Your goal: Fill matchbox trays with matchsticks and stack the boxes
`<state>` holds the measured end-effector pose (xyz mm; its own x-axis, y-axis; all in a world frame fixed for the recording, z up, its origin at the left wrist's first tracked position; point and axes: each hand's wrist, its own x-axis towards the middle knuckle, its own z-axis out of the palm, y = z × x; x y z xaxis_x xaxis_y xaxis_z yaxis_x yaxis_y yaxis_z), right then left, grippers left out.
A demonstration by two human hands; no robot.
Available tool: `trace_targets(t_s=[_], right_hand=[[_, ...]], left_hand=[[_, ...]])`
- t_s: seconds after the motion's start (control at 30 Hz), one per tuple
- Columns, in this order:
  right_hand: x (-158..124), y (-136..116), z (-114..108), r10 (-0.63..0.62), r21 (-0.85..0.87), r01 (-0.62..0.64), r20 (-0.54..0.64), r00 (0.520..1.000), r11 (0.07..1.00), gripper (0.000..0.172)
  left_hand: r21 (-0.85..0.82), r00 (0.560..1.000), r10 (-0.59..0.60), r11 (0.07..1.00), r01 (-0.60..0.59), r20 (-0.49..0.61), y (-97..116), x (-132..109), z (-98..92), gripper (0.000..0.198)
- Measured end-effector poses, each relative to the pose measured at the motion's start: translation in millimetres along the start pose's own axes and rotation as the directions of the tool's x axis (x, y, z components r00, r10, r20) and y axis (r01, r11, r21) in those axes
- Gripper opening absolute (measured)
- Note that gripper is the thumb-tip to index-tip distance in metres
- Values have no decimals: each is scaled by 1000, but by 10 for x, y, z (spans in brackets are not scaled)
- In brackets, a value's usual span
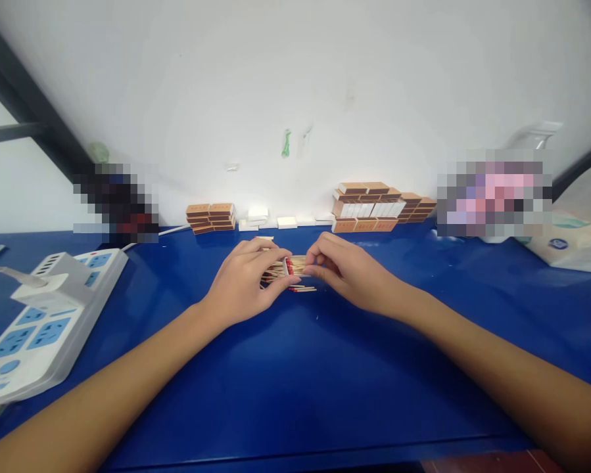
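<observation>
A small white matchbox tray (pixel 286 265) with red-headed matches (pixel 298 265) lying in it is between my two hands, over the blue table. My left hand (pixel 243 276) grips its left end between thumb and index finger. At the right end, my right hand (pixel 347 268) is closed in a pinch by the match sticks. Whether those fingers hold the tray or some matches is hidden. A heap of loose matches (pixel 273 273) shows under and beside my left fingers. A few more matches (pixel 304 289) lie on the table just in front of the tray.
Brown matchboxes are stacked against the wall, a small stack (pixel 210 218) left and a larger one (pixel 367 225) right. White trays (pixel 287 223) lie between them. A power strip (pixel 53 322) with a plugged-in charger occupies the left. A plastic packet (pixel 578 230) sits far right.
</observation>
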<state>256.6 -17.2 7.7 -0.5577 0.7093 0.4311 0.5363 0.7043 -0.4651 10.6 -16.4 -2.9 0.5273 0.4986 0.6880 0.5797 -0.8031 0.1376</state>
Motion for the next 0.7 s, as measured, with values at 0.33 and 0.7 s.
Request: trace_targets(t_s=[0.33,0.7], right_hand=[[0,-38,34,0,70,1,-14,1000,998,11],[13,-10,-50,-55,-62,53,-36,998,997,12]], left_hand=[[-5,1000,-7,1000,7,-1,9,4,1,32],[-13,1000,-29,999,29,4,10,5,-4,33]])
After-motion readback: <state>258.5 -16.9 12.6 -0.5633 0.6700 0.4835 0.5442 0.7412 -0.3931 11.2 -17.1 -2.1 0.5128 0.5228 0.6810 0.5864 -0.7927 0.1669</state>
